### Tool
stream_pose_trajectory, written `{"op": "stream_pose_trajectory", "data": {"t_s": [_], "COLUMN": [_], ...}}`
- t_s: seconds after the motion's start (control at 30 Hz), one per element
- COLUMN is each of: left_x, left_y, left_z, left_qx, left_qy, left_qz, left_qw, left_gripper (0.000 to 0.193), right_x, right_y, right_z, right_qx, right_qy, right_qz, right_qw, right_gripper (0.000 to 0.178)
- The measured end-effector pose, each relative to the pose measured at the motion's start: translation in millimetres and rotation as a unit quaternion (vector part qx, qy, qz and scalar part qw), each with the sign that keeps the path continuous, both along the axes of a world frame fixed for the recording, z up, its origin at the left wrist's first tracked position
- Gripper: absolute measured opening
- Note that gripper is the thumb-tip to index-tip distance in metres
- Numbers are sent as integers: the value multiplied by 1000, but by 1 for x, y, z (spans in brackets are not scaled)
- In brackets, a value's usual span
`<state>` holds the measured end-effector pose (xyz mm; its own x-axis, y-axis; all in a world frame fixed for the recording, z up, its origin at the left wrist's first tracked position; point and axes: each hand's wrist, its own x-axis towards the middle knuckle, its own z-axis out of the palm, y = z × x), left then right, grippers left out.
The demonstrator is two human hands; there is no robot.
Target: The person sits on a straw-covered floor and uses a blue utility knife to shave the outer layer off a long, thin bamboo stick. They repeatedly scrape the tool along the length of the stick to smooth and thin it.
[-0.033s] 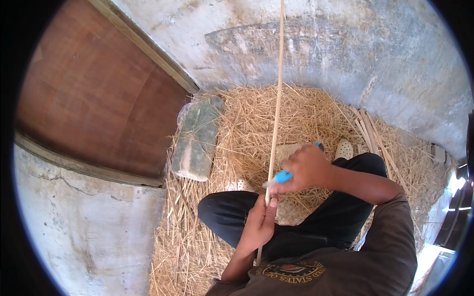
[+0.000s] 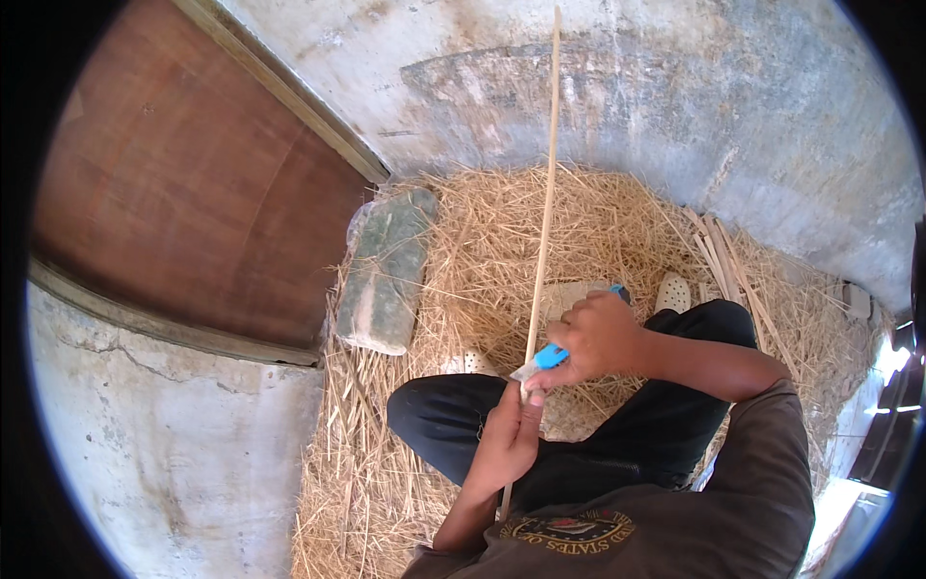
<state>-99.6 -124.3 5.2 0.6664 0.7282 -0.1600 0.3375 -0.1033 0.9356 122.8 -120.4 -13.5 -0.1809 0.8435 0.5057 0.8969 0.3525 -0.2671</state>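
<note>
A long, thin, pale strip of wood or bamboo (image 2: 547,207) runs from my lap up past the straw toward the far wall. My left hand (image 2: 506,439) is closed around its near part, thumb on top. In my right hand (image 2: 600,336) is a utility knife (image 2: 552,356) with a blue handle, gripped in closed fingers. Its blade lies across the strip just beyond my left thumb, touching or very near it. The strip's lower end shows below my left hand, against my shirt.
Loose straw (image 2: 482,222) covers the floor around my bent legs. A greenish-grey block (image 2: 384,275) lies at left beside a brown panel (image 2: 193,183). Several flat strips (image 2: 728,256) rest at right near the wall (image 2: 675,106). Pale perforated shoes (image 2: 672,292) are on my feet.
My right hand and the knife have come slightly nearer my left hand. The strip's far end has dropped a little into view. My left hand is nearly unmoved.
</note>
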Motion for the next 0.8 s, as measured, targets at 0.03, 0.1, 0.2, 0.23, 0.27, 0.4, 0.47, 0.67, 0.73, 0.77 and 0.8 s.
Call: {"op": "stream_pose_trajectory", "data": {"t_s": [0.03, 0.1, 0.2, 0.23, 0.27, 0.4, 0.47, 0.67, 0.73, 0.77, 0.8], "left_x": [1, 0, 0, 0, 0, -1, -1, -1, 2, 4, 6], "left_y": [-1, 1, 0, -1, -2, -6, -6, -9, -6, -5, -4], "left_z": [4, 11, 18, 19, 18, 23, 25, 18, 18, 18, 19], "left_qx": [17, 29, 32, 31, 40, 50, 46, 96, 153, 157, 161], "left_qy": [5, 30, 43, 43, 47, 70, 77, 100, 95, 93, 92], "left_qz": [3, 5, 9, 11, 8, -2, -8, 9, 21, 21, 22], "left_qw": [1000, 999, 999, 999, 998, 996, 996, 990, 983, 983, 982], "left_gripper": [19, 16, 14, 14, 14, 14, 15, 15, 13, 13, 13], "right_x": [-1, 1, 13, 2, -4, 9, 27, 0, 5, 12, 15], "right_y": [1, 5, 12, 4, 0, 15, 24, 3, 10, 14, 16], "right_z": [-1, -1, 4, 4, 5, 1, 10, 2, -1, 1, 1], "right_qx": [4, 4, -16, -34, -50, -2, -38, -7, -16, -16, 8], "right_qy": [-10, -15, -11, -10, -7, 0, 9, -31, -3, 4, -4], "right_qz": [2, -21, -47, -26, -4, -60, -113, -15, -37, -47, -50], "right_qw": [1000, 1000, 999, 999, 999, 998, 993, 999, 999, 999, 999], "right_gripper": [67, 68, 68, 68, 68, 70, 75, 68, 67, 66, 68]}}
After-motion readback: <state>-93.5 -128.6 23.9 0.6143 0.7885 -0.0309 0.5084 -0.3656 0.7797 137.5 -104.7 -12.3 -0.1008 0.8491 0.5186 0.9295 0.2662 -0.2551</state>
